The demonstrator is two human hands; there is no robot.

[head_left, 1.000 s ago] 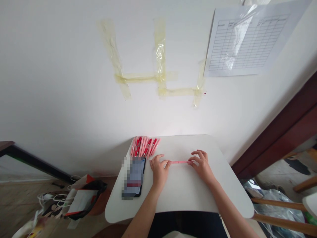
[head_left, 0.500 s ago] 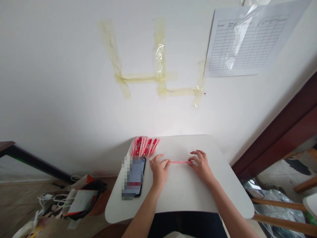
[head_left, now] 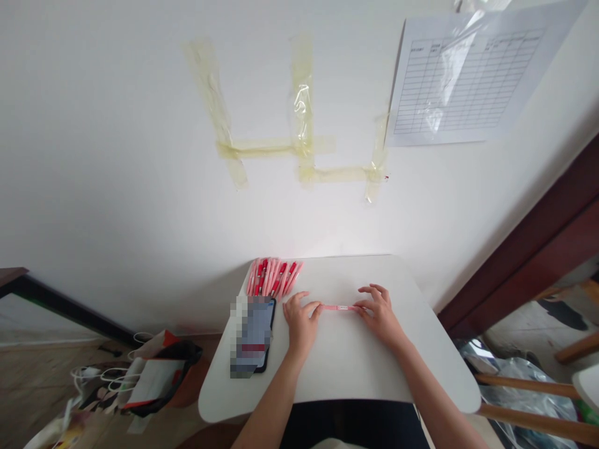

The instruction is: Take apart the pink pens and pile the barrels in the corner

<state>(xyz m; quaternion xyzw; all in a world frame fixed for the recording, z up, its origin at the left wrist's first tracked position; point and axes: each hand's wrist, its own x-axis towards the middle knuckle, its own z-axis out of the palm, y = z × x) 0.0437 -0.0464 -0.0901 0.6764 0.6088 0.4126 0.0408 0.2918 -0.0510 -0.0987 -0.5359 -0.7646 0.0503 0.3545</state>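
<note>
A slim pink pen [head_left: 330,307] lies level between my two hands, just above or on the white table; I cannot tell which. On its right half a small white label with dark print faces me. My left hand [head_left: 302,318] pinches the left end between thumb and forefinger, the other fingers loosely spread. At the right end, the thumb and fingertips of my right hand [head_left: 377,312] close on it, with the remaining fingers raised. Beyond my left hand, a row of pink and red pens [head_left: 272,278] in clear wrapping rests at the table's back left corner.
A partly blurred phone [head_left: 262,337] lies left of my left hand on the white table [head_left: 349,368]. Behind the table rises a wall with yellowed tape [head_left: 303,112] and a printed sheet [head_left: 468,81]. Bags [head_left: 163,374] and cables sit on the floor to the left.
The pen has turned about its length, so its white printed label now shows. Both hands have stayed almost in place; pile and phone have not moved.
</note>
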